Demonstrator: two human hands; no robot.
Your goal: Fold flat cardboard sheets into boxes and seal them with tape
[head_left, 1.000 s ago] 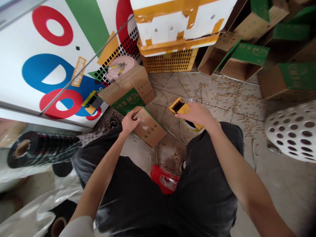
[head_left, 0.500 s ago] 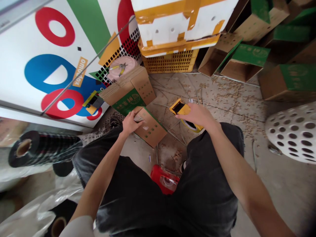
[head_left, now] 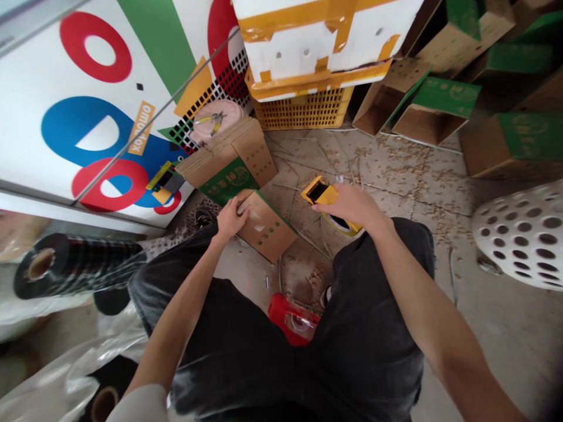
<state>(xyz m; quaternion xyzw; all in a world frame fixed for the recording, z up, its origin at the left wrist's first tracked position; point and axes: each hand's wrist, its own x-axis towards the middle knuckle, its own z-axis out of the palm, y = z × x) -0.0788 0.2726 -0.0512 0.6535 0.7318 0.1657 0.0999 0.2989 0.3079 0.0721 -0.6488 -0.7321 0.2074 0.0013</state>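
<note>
The person crouches with knees apart over the littered floor (head_left: pixel 409 205), and the left hand (head_left: pixel 232 220) lies on the far left end of a green-and-brown cardboard box (head_left: pixel 270 230). That hand is half curled, its thumb along the printed face; I can't tell how firmly it grips. The box sits tilted on the floor ahead of the left knee, its long axis slanting from far left to near right, just in front of a bundle of folded cartons (head_left: pixel 231 176).

The right hand (head_left: pixel 352 202) is closed over a yellow tape dispenser (head_left: pixel 324 192), palm down, beyond the right knee and apart from the box. The dispenser's long axis runs on much the same slant, its head pointing left and away from the person, the roll end toward the knee. Between the legs lies a red plastic item (head_left: pixel 292 321).
</note>
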